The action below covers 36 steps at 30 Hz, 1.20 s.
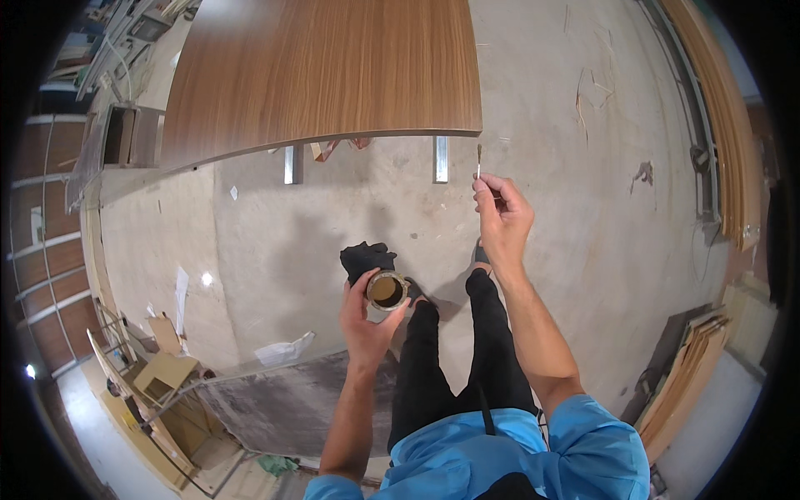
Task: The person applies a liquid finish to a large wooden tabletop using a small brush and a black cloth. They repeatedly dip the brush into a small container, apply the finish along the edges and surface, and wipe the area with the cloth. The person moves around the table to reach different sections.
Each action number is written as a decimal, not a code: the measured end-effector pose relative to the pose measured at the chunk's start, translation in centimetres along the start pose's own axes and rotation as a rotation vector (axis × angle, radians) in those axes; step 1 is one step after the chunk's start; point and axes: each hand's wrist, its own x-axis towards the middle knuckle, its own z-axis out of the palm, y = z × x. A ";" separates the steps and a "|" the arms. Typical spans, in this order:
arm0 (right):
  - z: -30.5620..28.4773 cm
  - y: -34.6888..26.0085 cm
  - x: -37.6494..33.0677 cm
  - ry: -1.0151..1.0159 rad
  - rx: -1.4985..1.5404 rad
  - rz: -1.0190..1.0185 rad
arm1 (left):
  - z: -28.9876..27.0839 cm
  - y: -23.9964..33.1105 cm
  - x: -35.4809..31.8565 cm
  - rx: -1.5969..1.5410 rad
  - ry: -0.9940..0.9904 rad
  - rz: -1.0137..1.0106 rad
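Observation:
My left hand (371,329) is wrapped round a small round can (403,293) with brown liquid inside. A bunched black cloth (365,257) sits against the same hand, just beyond the can. My right hand (504,215) pinches a thin brush (479,160) with a pale handle, its dark bristle tip pointing up and away from me. The tip is close to the near right corner of a wood-grain panel (333,71) but looks apart from it. Dark streaks of grain run along the panel's brown top.
Metal legs (441,160) show under the panel's near edge. Stacked boards (687,367) lean at the right, and long planks (708,108) line the far right. A dark grey sheet (292,400) stands near my left side. Paper scraps (285,348) lie on the concrete floor (567,217).

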 end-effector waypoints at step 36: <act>3.5 1.0 1.7 0.123 -0.062 -0.043 | -5.6 -1.3 0.9 -0.002 -0.156 0.112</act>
